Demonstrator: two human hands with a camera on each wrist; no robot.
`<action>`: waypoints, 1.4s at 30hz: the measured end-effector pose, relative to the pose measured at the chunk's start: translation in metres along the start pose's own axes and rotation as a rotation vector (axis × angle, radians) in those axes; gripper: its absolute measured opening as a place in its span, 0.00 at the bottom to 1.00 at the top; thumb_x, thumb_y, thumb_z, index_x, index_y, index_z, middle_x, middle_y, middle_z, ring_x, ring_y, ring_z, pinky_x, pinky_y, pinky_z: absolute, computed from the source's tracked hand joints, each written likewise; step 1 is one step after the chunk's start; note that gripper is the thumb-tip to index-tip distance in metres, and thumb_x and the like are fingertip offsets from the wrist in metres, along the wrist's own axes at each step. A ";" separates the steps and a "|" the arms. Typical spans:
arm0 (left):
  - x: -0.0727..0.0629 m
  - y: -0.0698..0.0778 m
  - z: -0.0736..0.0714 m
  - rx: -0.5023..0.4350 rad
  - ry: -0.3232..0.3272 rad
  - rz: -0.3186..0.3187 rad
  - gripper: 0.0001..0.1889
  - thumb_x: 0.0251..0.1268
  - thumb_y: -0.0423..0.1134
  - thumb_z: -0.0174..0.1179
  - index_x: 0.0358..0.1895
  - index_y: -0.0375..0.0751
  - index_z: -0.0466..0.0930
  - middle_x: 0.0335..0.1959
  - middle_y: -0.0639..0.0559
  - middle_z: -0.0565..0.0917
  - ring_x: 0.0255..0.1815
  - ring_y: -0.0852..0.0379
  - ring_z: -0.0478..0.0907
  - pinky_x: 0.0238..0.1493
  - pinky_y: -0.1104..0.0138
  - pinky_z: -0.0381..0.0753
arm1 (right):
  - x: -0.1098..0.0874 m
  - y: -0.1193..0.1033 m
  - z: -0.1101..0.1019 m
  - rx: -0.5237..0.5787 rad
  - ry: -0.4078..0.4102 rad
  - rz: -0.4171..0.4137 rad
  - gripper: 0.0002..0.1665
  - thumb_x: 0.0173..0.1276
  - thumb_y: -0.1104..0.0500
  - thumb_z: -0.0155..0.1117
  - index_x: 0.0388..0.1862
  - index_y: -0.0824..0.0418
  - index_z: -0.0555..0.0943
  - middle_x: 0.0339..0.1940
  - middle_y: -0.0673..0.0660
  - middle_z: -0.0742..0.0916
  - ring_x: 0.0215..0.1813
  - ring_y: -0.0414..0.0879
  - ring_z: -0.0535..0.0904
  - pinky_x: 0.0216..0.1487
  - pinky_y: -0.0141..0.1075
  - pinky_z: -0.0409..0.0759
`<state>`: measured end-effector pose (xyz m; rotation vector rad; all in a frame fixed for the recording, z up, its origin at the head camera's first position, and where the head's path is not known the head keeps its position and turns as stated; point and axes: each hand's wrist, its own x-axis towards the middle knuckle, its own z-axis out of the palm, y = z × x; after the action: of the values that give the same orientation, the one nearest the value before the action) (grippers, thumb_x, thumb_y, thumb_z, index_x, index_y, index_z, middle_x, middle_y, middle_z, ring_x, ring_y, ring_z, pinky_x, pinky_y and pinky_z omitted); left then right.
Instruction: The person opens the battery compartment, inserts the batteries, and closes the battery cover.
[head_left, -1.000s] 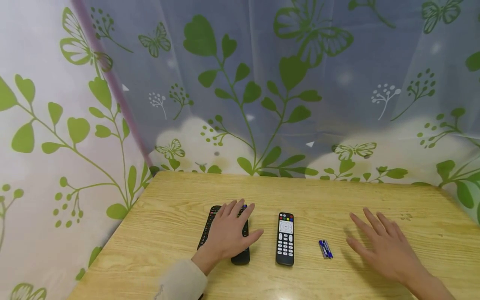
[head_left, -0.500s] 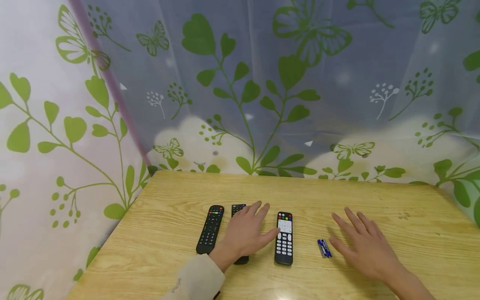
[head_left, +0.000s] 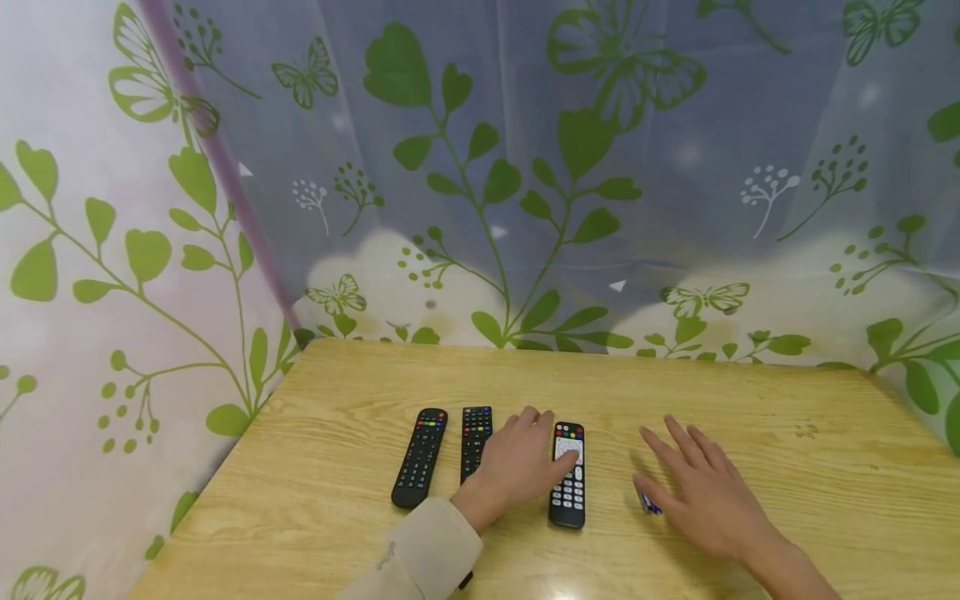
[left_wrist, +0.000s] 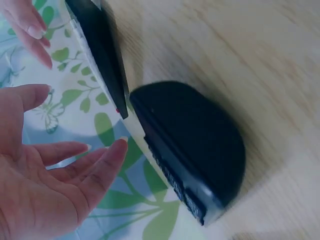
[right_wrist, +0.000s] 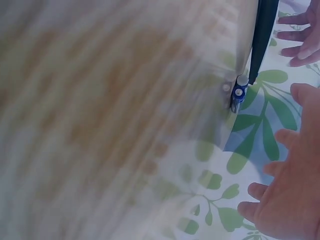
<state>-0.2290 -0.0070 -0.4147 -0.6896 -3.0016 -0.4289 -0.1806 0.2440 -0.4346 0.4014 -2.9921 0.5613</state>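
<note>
My left hand hovers between the middle black remote control and the remote control with white buttons. Its thumb lies over the white-buttoned one in the head view. The left wrist view shows the fingers loosely bent, holding nothing, apart from both remotes. Part of the middle remote is hidden under this hand. My right hand is spread above the table, to the right of a pair of blue and silver batteries. From the head, its thumb partly covers them; the right wrist view shows a gap.
Another black remote control lies at the left of the row on the wooden table. A patterned cloth with leaves and butterflies hangs behind the table and along its left side.
My left hand has moved right, off the left remote and across the middle one, toward the white-buttoned remote; its fingers have bent somewhat. My right hand has moved left to the batteries.
</note>
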 end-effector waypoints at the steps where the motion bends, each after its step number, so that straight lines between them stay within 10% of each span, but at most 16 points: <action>1: 0.001 0.001 0.001 0.002 -0.003 -0.005 0.33 0.68 0.60 0.50 0.64 0.37 0.71 0.56 0.44 0.75 0.51 0.48 0.76 0.44 0.58 0.81 | 0.000 -0.001 0.000 -0.002 0.000 -0.005 0.41 0.71 0.33 0.47 0.74 0.53 0.61 0.75 0.66 0.56 0.71 0.70 0.49 0.65 0.67 0.50; 15: 0.012 0.022 0.012 0.056 -0.048 -0.116 0.32 0.64 0.59 0.55 0.56 0.32 0.75 0.44 0.43 0.77 0.33 0.49 0.79 0.27 0.62 0.81 | 0.001 -0.013 0.003 0.013 -0.024 -0.004 0.40 0.72 0.33 0.44 0.73 0.55 0.63 0.74 0.69 0.58 0.69 0.72 0.54 0.64 0.66 0.55; 25: 0.024 0.029 0.023 0.104 -0.097 -0.186 0.38 0.58 0.67 0.55 0.53 0.32 0.78 0.42 0.43 0.78 0.40 0.48 0.79 0.34 0.62 0.83 | 0.000 -0.030 -0.001 0.024 -0.030 0.003 0.41 0.72 0.32 0.42 0.72 0.56 0.64 0.73 0.69 0.58 0.67 0.73 0.56 0.61 0.67 0.60; 42: 0.035 0.032 0.023 0.103 -0.118 -0.242 0.16 0.56 0.51 0.64 0.35 0.40 0.84 0.24 0.50 0.80 0.21 0.57 0.76 0.18 0.66 0.77 | -0.002 -0.033 0.005 0.040 -0.042 0.030 0.41 0.71 0.31 0.41 0.72 0.55 0.65 0.73 0.68 0.58 0.68 0.71 0.57 0.56 0.67 0.64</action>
<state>-0.2462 0.0420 -0.4255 -0.3574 -3.2043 -0.2458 -0.1703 0.2135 -0.4278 0.3767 -3.0357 0.6235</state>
